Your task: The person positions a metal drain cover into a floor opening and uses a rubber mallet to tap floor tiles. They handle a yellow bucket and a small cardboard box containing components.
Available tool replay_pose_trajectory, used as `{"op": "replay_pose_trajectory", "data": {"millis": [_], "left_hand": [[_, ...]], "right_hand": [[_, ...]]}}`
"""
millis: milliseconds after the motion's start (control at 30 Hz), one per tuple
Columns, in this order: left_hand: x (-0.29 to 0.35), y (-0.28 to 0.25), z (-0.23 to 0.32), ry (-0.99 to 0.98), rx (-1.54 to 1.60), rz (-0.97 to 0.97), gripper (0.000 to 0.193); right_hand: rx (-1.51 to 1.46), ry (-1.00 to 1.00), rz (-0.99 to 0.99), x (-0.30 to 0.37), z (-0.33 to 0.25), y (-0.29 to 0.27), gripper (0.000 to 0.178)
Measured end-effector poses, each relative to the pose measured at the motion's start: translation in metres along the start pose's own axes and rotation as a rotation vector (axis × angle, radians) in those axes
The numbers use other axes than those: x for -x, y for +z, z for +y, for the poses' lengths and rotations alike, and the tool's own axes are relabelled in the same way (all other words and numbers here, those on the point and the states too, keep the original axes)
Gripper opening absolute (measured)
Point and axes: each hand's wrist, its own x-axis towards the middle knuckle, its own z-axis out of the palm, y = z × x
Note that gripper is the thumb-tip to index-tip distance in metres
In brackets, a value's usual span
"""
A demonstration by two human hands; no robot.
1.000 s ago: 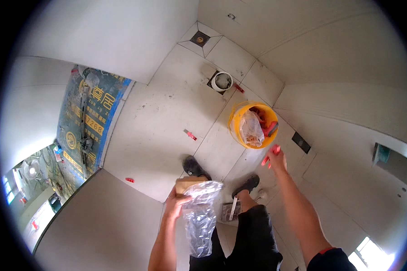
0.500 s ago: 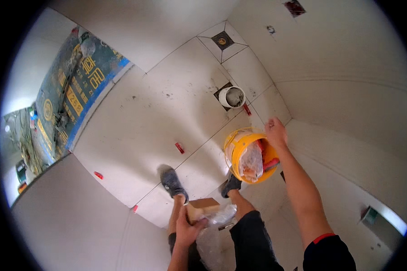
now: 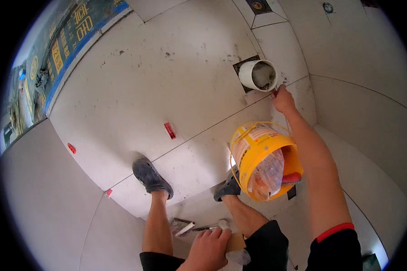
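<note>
My right hand (image 3: 284, 100) reaches to the floor beside a short white pipe (image 3: 248, 74) with grey stuff in its mouth. Its fingers are closed on a small red tile wedge (image 3: 274, 93), mostly hidden by them. Under that forearm stands a yellow bucket (image 3: 254, 156), its mouth tipped toward me, holding a clear plastic bag (image 3: 269, 174) and red pieces. Low in front of my legs, my left hand (image 3: 209, 249) is closed round a brown cardboard-like piece (image 3: 235, 242) with clear plastic (image 3: 239, 257) hanging from it.
Other red wedges lie on the pale tiles: one (image 3: 169, 130) mid-floor, another (image 3: 72, 148) by the left wall. Tools, one a white-handled trowel (image 3: 185, 229), lie behind my feet. A drain cover (image 3: 258, 6) is at the far corner. Printed green sheeting (image 3: 68, 45) covers the floor beyond the doorway.
My right hand has moved forward from beside the bucket to the red wedge by the pipe and closed on it. My left hand has shifted slightly right and nearer, still with the brown piece.
</note>
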Motion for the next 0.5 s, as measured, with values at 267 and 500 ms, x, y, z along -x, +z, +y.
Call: {"op": "replay_pose_trajectory", "data": {"millis": [267, 500], "left_hand": [[-0.022, 0.021, -0.005, -0.065, 0.085, -0.023, 0.046], [-0.018, 0.019, -0.011, -0.055, 0.126, -0.035, 0.045]], "right_hand": [[-0.41, -0.123, 0.11, 0.158, 0.056, -0.11, 0.024], [-0.129, -0.233, 0.203, 0.278, 0.045, -0.104, 0.032]]}}
